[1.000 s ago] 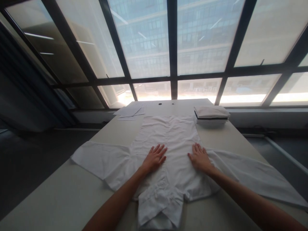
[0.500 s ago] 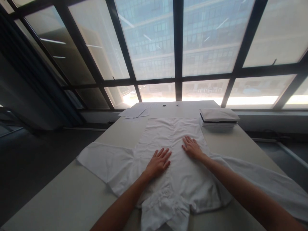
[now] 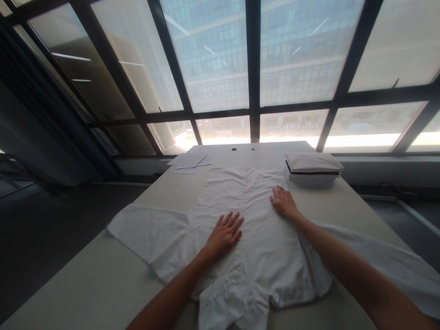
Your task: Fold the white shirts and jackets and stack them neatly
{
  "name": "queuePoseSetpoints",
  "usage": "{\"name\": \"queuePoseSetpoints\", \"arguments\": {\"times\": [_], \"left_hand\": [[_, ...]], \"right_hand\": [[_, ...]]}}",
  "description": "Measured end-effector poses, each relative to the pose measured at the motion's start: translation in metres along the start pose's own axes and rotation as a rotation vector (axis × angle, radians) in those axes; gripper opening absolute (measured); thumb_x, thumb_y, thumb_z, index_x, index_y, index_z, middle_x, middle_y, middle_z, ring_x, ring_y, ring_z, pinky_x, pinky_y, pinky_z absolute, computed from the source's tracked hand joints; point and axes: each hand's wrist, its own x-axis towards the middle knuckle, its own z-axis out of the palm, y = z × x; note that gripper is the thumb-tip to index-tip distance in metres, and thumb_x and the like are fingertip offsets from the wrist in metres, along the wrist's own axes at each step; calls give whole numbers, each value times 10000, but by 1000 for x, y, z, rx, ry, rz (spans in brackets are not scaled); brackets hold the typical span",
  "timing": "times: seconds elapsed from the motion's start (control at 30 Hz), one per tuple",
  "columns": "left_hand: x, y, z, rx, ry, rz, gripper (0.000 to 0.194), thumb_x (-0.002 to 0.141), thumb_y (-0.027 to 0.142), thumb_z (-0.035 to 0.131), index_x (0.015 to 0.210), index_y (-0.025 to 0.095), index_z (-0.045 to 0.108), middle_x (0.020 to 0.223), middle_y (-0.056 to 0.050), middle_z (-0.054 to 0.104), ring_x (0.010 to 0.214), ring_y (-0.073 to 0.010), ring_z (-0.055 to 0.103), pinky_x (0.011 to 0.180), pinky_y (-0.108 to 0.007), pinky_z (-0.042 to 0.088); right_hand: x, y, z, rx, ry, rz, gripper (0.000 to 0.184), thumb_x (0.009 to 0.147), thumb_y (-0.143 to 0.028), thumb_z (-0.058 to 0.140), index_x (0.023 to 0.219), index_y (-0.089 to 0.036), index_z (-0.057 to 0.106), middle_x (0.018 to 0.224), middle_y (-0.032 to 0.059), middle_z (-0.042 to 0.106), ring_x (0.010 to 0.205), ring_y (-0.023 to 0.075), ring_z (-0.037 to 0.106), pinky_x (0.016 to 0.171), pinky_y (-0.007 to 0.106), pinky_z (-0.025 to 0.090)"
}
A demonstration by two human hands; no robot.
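A white long-sleeved shirt [image 3: 220, 195] lies spread on the table, its collar toward me and its hem toward the window. Its sleeves stretch out to both sides. My left hand [image 3: 224, 234] rests flat near the button strip, fingers spread. Farther up, close to the shirt's right edge, my right hand [image 3: 283, 201] presses flat on the cloth with its fingers extended. Soft wrinkles run through the fabric around both hands. Part of the right sleeve is hidden behind my right forearm.
A stack of folded white cloth [image 3: 312, 166] with a dark layer sits at the table's right side. Loose paper sheets [image 3: 190, 159] lie at the far left. The white table [image 3: 99, 275] reaches to large framed windows. A dark curtain [image 3: 44, 119] hangs at left.
My right hand has slid outward to the right and slightly away from me over the shirt. My left hand has stayed nearly in place.
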Motion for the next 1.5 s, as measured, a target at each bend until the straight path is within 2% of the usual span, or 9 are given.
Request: {"name": "queuePoseSetpoints", "arguments": {"times": [0.27, 0.4, 0.47, 0.6, 0.7, 0.97, 1.13, 1.4, 1.5], "left_hand": [[-22, 9, 4, 33, -60, -6, 554, 1064, 482, 238, 1595, 323, 226, 1663, -31, 203, 1537, -287, 123, 1225, -561, 98], [2, 1, -10, -10, -314, -7, 688, 1020, 599, 306, 1612, 295, 130, 1674, -87, 109, 1535, -348, 72, 1178, -646, 137], [26, -3, -16, -33, -367, 0, 750, 996, 646, 324, 1615, 292, 92, 1673, -106, 96, 1533, -357, 77, 1167, -658, 143], [76, -16, -13, -21, -272, -41, 685, 1022, 614, 235, 1612, 279, 137, 1676, -90, 93, 1538, -330, 68, 1179, -641, 110], [100, -39, -9, 43, -172, -117, 644, 1031, 587, 221, 1599, 284, 218, 1675, -54, 127, 1539, -304, 96, 1201, -594, 112], [121, -122, -21, 168, -52, -483, 583, 1040, 475, 234, 1582, 268, 293, 1657, -41, 221, 1521, -300, 196, 1202, -556, 184], [121, -128, -20, 167, -44, -532, 592, 1040, 469, 221, 1587, 251, 278, 1663, -39, 204, 1523, -305, 181, 1205, -568, 173], [94, -129, -13, 198, -15, -493, 585, 1037, 464, 230, 1581, 259, 299, 1657, -38, 228, 1517, -313, 202, 1198, -571, 194], [91, -128, -12, 198, -12, -495, 584, 1037, 458, 233, 1580, 255, 303, 1656, -41, 230, 1516, -316, 204, 1197, -574, 194]], "right_hand": [[-20, 0, 2, 14, 5, -23, 616, 1019, -395, 291, 1562, -105, 328, 1634, 180, 254, 1512, 286, 185, 1209, 466, 123], [-20, -1, 0, 26, 5, -27, 610, 1020, -388, 305, 1562, -108, 330, 1633, 178, 258, 1511, 287, 189, 1208, 471, 121], [-20, -1, 0, 30, 7, -22, 609, 1019, -386, 309, 1561, -109, 332, 1633, 178, 259, 1512, 289, 189, 1208, 474, 121], [-20, -2, -1, 35, 13, -17, 605, 1017, -387, 319, 1558, -117, 340, 1631, 172, 269, 1510, 282, 199, 1207, 469, 129], [-21, -2, -1, 34, 30, -21, 602, 1016, -390, 326, 1555, -123, 350, 1628, 163, 283, 1505, 279, 217, 1206, 463, 146], [-21, -2, -2, 44, 20, -9, 610, 1017, -402, 329, 1563, -129, 337, 1634, 157, 269, 1509, 274, 210, 1213, 459, 138], [-22, -4, -3, 42, 20, -11, 606, 1018, -395, 339, 1564, -131, 334, 1636, 156, 263, 1510, 270, 209, 1213, 456, 134], [-47, -15, -2, 10, 21, -23, 599, 1016, -350, 342, 1549, -76, 345, 1624, 205, 258, 1513, 317, 193, 1205, 509, 137], [-41, -36, -9, 58, 28, -183, 588, 1017, -355, 343, 1540, -88, 362, 1630, 191, 250, 1519, 306, 179, 1203, 517, 150]]}}
